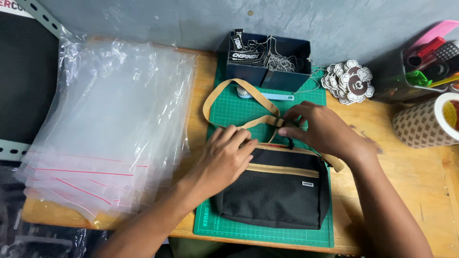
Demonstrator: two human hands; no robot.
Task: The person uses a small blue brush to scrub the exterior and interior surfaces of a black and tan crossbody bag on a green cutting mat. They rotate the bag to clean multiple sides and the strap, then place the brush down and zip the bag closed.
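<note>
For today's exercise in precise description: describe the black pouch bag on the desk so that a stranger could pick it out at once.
Start at the green cutting mat in the middle of the wooden desk. On its near half lies the black pouch bag, under the left hand and right hand. Unlike the clear zip bags stacked to its left, it is dark fabric with a mesh front, tan trim and a tan strap.

I saw the pouch (277, 191) lying on the cutting mat (229, 107), mat on the table (420, 177). Its strap (224, 93) looped behind it on the mat. My left hand (222, 160) rested on the pouch's left top corner; my right hand (318, 126) sat just behind its top edge. Divided box (267, 59) stood behind the mat, plastic bag stack (110, 124) left, tag pile (349, 81) and tape roll (428, 122) right.
</note>
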